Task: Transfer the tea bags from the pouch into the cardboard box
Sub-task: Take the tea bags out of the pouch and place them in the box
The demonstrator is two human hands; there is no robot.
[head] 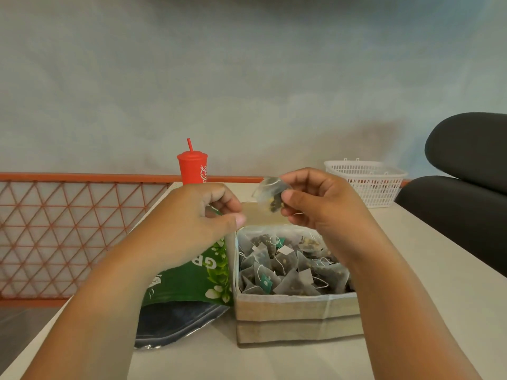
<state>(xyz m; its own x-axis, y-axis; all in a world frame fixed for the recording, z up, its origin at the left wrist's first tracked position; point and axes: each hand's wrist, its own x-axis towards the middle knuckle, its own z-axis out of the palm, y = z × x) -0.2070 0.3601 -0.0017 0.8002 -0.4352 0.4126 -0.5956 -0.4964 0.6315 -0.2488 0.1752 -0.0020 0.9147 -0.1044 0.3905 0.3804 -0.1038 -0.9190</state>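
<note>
A brown cardboard box (296, 311) stands on the table in front of me, holding several pyramid tea bags (288, 270) with strings and tags. To its left lies the green pouch (192, 281), partly under my left arm. My right hand (318, 204) hovers above the box's far edge and pinches one translucent tea bag (270, 194) between thumb and fingers. My left hand (197, 215) is closed over the top of the pouch, fingers curled at its opening; whether it grips the pouch's rim or something small is hidden.
A red cup with lid and straw (193, 167) stands at the table's far edge. A white plastic basket (365, 182) sits at the far right. A black chair (466, 187) is to the right, an orange mesh railing (68, 229) to the left.
</note>
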